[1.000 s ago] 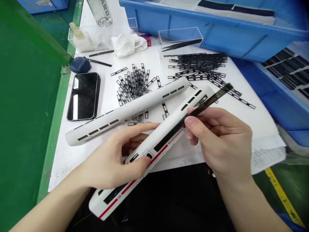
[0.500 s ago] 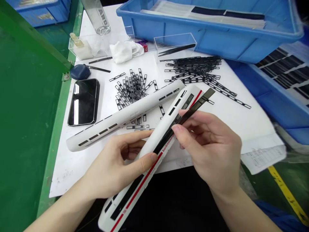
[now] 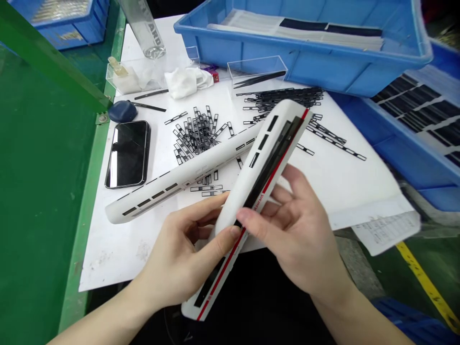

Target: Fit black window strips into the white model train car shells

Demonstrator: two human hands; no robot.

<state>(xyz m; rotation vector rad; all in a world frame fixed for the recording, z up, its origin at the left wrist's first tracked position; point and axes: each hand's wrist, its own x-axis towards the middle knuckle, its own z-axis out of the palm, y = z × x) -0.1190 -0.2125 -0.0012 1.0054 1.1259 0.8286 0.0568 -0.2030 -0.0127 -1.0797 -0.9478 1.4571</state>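
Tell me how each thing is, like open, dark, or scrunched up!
Red-striped white shell: tilted, held in both hands.
Dark strip: lying along that shell's side.
Other white shell: lying down.
Phone: lying flat, screen dark.
White cloth: scrunched up.
Thin black frames: piled loosely.
Big blue bin: open, strips inside.
Bottle: standing, top out of view.

The held white shell [image 3: 240, 191] is partly hiding the left hand [image 3: 190, 254] and, ahead of both hands, the second white shell [image 3: 185, 173]. The right hand [image 3: 293, 230] is masking the start of the red lettering [image 3: 258, 201]. Beyond the left hand, the top edge is cropping the bottle [image 3: 145, 31]; right of the right hand, the paper [image 3: 390, 227] is showing unreadable marks.
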